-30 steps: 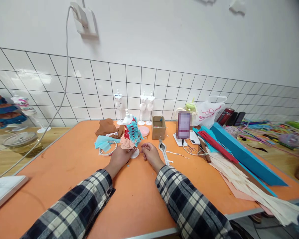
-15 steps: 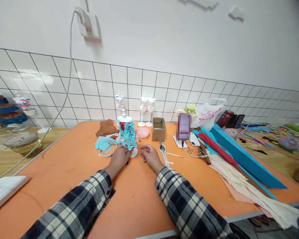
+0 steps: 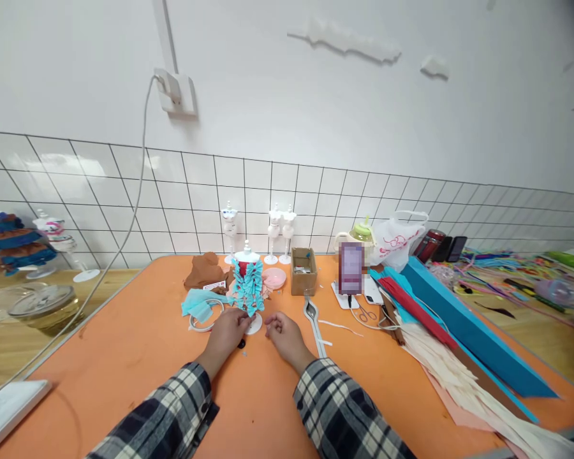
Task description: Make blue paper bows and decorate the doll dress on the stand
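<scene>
A small white dress form (image 3: 247, 255) stands in front of me, wearing a dark red bodice and ruffled light-blue strips (image 3: 249, 287). My left hand (image 3: 226, 336) is at its foot, with the fingers closed around the lower stand just under the blue ruffles, beside the round white base (image 3: 254, 326). My right hand (image 3: 287, 339) rests just right of the base, apart from the form. Its fingers are curled with thumb and forefinger together; whatever may be between them is too small to make out. A small black round thing (image 3: 242, 343) lies by my left hand.
Left of the form lie brown cloth (image 3: 205, 271), light-blue fabric (image 3: 201, 306) and a white ring (image 3: 194, 327). Behind are bare white forms (image 3: 274, 229), a pink dish (image 3: 275, 278) and a cardboard box (image 3: 303, 284). Rightward: a phone (image 3: 351, 271), scissors (image 3: 366, 315), fabric strips (image 3: 440, 357).
The camera has tilted up, so everything sits lower in view. The dressed form has turned a little and now shows its ruffles more squarely. Both hands stay by its base.
</scene>
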Motion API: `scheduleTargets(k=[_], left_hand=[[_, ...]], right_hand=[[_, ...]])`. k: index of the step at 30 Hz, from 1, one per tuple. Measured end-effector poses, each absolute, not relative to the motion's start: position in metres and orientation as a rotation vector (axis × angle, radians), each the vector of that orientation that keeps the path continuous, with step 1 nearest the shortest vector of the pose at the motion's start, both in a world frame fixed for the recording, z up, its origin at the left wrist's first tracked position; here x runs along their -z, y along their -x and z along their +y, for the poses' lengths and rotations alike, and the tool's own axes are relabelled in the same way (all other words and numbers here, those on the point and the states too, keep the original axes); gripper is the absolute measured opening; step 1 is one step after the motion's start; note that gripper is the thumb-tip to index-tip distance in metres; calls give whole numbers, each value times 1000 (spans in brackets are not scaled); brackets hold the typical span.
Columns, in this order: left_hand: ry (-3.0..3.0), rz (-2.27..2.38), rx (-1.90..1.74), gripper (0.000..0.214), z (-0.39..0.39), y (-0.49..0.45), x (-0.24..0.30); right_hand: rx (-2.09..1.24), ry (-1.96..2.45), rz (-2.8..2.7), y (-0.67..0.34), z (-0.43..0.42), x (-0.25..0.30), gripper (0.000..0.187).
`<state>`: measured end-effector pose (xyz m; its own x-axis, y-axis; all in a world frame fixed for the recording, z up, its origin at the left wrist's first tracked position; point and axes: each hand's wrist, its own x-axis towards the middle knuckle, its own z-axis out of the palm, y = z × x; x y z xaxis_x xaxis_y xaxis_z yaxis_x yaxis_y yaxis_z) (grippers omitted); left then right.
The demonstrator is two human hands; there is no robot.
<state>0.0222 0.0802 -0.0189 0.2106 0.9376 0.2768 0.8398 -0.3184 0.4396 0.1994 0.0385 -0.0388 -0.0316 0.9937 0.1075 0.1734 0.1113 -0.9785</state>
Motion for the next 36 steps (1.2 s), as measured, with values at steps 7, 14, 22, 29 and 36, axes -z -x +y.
scheduleTargets(k=[7,14,22,29,36], left_hand=[[-2221,1683,-783,33,78,-18,25],[-2166,1557,-877,35,77,-18,23],[-2059,1511,-998,41,76,-16,23],[-2005,1468,-1014,43,74,-15,23],[-1996,1445,-1022,42,72,-15,20]], right_hand=[[-974,1298,-1505,-194,34,44,17],[-900,1342,-1578,-194,31,44,17],[-817,1373,-1628,-192,30,49,16],[-773,1381,-1658,-192,27,47,16],[-751,1381,-1667,-191,23,44,17]])
